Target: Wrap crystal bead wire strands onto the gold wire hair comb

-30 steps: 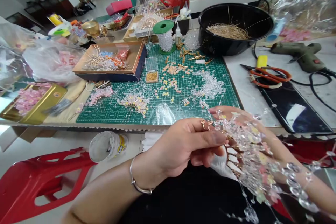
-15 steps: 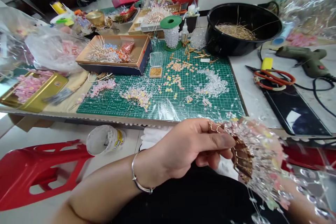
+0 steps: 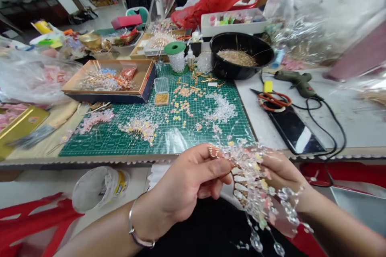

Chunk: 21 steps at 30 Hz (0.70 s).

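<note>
My left hand (image 3: 193, 180), a silver bangle on its wrist, pinches the gold-coloured end of a beaded hair comb (image 3: 250, 176) between thumb and fingers. Clear crystals and pale pink and yellow flowers cover the comb, and its gold comb teeth face left. Strands of clear beads dangle from its lower right side. My right hand (image 3: 285, 172) is closed at the comb's far right side, with its fingertips hidden behind the beads. Both hands are in front of the table edge, above my lap.
A green cutting mat (image 3: 96, 140) holds loose beads, flower pieces and a bead spool (image 3: 177, 60). Behind it stand a shallow box (image 3: 144, 88) and a black basin (image 3: 223, 66). Scissors (image 3: 273, 100), a phone (image 3: 297, 132) and a corded glue gun (image 3: 297, 80) lie at right.
The camera view has shifted right and up. Both hands and the comb now appear further left, and my right hand, earlier mostly hidden behind the beads, shows at the comb's right side.
</note>
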Available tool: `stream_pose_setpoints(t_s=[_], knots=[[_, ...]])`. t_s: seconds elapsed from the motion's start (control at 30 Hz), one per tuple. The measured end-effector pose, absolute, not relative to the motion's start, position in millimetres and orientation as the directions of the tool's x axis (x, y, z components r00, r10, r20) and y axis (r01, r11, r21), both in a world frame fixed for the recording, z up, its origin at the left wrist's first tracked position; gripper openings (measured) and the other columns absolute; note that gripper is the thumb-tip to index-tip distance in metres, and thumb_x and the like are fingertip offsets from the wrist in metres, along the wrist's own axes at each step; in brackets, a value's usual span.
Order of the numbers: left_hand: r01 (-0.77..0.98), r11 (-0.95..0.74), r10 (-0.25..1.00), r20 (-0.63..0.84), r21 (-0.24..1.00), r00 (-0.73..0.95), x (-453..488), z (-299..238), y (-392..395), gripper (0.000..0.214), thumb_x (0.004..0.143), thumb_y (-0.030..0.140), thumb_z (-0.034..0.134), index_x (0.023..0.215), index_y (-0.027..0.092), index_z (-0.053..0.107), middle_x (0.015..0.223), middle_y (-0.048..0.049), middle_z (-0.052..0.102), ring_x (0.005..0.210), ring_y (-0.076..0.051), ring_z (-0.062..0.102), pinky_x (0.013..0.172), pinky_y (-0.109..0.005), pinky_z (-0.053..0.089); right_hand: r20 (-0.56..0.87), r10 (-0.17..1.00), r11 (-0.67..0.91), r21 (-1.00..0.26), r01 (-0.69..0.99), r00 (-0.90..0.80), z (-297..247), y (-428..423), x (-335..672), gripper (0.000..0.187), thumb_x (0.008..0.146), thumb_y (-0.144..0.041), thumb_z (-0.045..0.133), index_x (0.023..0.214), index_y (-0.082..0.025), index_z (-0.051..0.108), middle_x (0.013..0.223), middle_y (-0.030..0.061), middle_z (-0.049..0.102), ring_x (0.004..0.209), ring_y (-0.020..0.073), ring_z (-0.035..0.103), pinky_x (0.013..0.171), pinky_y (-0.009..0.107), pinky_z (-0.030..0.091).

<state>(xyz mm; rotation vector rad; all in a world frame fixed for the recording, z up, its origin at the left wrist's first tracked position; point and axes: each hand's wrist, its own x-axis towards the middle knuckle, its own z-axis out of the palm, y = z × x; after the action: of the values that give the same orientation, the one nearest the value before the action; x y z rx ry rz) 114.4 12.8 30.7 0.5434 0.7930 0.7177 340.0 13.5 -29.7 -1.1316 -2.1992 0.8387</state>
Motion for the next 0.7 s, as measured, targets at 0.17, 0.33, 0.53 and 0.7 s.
stream_pose_setpoints(t_s=[0.17,0.33,0.53,0.7], knots=[[-0.400,0.506,0.849,-0.358,0.764,0.389,99,44,33,0.029,0.076,0.031,0.081,0.072,0.014,0.058,0.063,0.0025,0.067,0.040,-0.001,0.049,0.038,-0.012,0.023,0.131,0.962,0.275,-0.417,0.867,-0.242,-4,68,401,0.036,0.102,-0.045,0.042,0.111,-0.017,0.064,0.111,0.0074,0.067,0.101,0.0193,0.064,0.091,0.043,0.054],[-0.132,0.200,0.960,-0.168,0.971,0.223,89,57,79,0.018,0.092,0.032,0.063,0.083,0.019,0.055,0.073,0.0028,0.068,0.041,-0.002,0.046,0.040,-0.016,0.027,-0.025,0.997,0.065,-0.065,0.996,-0.067,1,144,446,0.034,0.096,-0.038,0.059,0.123,-0.018,0.060,0.127,0.0100,0.060,0.109,0.0221,0.061,0.093,0.045,0.053],[0.674,-0.646,0.735,0.531,0.359,0.422,92,69,139,0.007,0.093,0.020,0.053,0.095,0.018,0.059,0.074,-0.0028,0.068,0.058,-0.013,0.057,0.054,-0.027,0.045,-0.217,0.973,0.079,-0.007,0.997,-0.079,-5,188,440,0.036,0.095,-0.038,0.060,0.124,-0.016,0.059,0.122,0.0100,0.061,0.104,0.0211,0.063,0.088,0.042,0.055],[0.604,-0.793,0.491,0.505,-0.078,0.710,93,83,182,0.022,0.096,0.017,0.044,0.089,0.017,0.066,0.087,-0.0096,0.072,0.079,-0.020,0.064,0.072,-0.036,0.051,-0.119,0.993,-0.026,-0.081,0.996,0.016,23,189,449,0.045,0.096,-0.039,0.055,0.137,-0.022,0.049,0.101,0.0052,0.067,0.080,0.0172,0.065,0.076,0.037,0.055]])
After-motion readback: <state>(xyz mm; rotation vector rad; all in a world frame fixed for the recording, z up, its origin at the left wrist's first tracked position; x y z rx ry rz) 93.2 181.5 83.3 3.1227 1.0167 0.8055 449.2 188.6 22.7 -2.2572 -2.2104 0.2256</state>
